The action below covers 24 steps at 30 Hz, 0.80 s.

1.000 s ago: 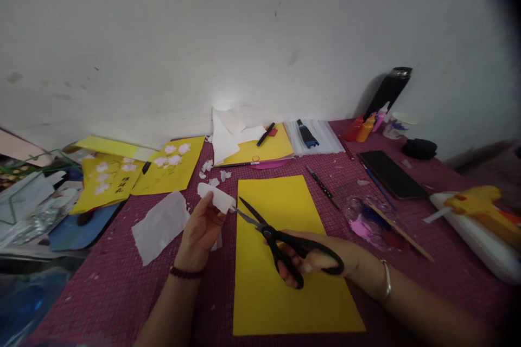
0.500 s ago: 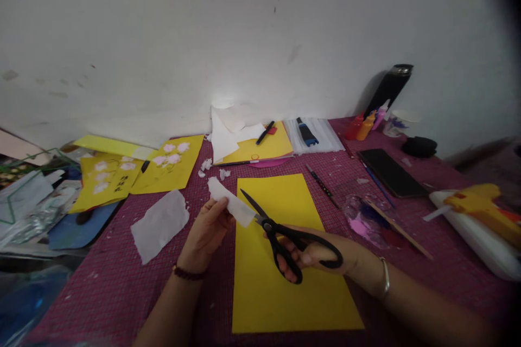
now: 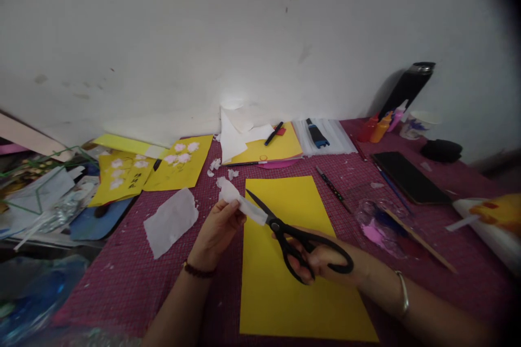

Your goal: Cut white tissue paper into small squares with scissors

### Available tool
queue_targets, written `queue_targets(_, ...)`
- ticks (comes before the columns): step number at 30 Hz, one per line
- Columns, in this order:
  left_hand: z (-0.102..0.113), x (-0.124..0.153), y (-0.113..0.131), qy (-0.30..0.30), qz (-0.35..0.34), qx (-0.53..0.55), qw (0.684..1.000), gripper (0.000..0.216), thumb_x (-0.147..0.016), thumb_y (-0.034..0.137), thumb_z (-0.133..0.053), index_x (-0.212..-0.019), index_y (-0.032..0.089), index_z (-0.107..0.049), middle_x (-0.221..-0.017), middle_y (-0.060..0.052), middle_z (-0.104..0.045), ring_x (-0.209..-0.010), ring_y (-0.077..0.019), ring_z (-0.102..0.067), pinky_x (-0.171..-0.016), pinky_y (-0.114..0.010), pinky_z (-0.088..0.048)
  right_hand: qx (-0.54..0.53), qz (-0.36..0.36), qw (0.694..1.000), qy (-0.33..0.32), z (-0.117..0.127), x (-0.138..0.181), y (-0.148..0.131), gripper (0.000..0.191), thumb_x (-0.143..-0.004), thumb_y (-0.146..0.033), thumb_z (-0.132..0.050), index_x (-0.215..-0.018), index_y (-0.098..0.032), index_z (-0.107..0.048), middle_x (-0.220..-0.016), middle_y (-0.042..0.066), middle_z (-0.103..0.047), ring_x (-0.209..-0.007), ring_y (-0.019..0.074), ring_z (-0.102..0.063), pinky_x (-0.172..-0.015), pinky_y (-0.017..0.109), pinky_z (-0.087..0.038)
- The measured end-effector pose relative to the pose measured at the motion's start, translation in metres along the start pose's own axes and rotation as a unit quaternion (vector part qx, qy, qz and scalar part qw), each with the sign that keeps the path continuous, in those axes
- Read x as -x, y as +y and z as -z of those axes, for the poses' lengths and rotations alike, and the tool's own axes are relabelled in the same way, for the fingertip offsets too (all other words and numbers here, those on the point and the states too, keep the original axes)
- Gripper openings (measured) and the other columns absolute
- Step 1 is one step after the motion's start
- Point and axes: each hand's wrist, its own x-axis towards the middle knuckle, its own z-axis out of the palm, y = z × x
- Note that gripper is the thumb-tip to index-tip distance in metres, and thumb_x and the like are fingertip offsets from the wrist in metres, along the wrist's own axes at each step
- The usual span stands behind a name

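My left hand [image 3: 221,226] pinches a strip of thin white paper [image 3: 253,210] between thumb and fingers, over the left edge of a yellow sheet [image 3: 301,303]. Black-handled scissors [image 3: 275,225] are in my right hand [image 3: 315,259], with fingers through the handle loops. Their blades point up and left and lie along the white strip; whether the paper sits between them is hard to tell. A larger torn piece of white paper [image 3: 171,223] rests on the purple cloth left of my left hand. Small white scraps [image 3: 215,164] lie beyond it.
Yellow cards with pink flowers [image 3: 179,157] stand at back left. A craft knife [image 3: 334,187], a paint palette [image 3: 376,233] with a wooden stick, a black phone [image 3: 409,178] and paint bottles [image 3: 380,127] are on the right. A yellow glue gun [image 3: 499,217] is at the far right.
The whole view has shifted, so everything appears a little further right. Both hands keep hold of the white strip and the scissors, with little change between them.
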Motion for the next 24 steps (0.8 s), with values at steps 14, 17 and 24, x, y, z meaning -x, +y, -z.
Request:
queue_targets(14, 0.004, -0.002, 0.000, 0.003, -0.012, 0.005, 1.000, 0.022, -0.061, 0.025, -0.087, -0.070, 0.013, -0.072, -0.068, -0.001, -0.071, -0.058, -0.0087, -0.062, -0.056, -0.018, -0.050, 0.115, 0.017, 0.993, 0.014, -0.006, 0.004, -0.001, 0.047, -0.081, -0.047, -0.070, -0.107, -0.012, -0.053, -0.066, -0.003, -0.053, -0.048, 0.0050, -0.043, -0.043, 0.016, -0.033)
queue_targets(17, 0.002, -0.001, 0.002, 0.001, -0.018, 0.007, 1.000, 0.025, -0.060, 0.024, -0.088, -0.079, 0.014, -0.074, -0.069, 0.000, -0.071, -0.059, -0.0085, -0.062, -0.057, -0.018, -0.050, 0.112, 0.019, 0.994, -0.004, -0.006, 0.003, 0.002, 0.055, -0.079, -0.053, -0.070, -0.113, -0.012, -0.055, -0.076, 0.001, -0.056, -0.058, 0.0071, -0.049, -0.051, 0.018, -0.039)
queue_targets(24, 0.001, -0.001, 0.000, 0.002, -0.024, 0.037, 0.999, 0.025, -0.059, 0.020, -0.087, -0.079, 0.014, -0.074, -0.072, -0.001, -0.073, -0.062, -0.0110, -0.066, -0.063, -0.021, -0.054, -0.030, 0.035, 0.999, -0.014, -0.006, 0.003, 0.013, 0.051, -0.084, -0.051, -0.067, -0.123, -0.019, -0.057, -0.090, 0.004, -0.061, -0.072, 0.0117, -0.060, -0.080, 0.034, -0.052)
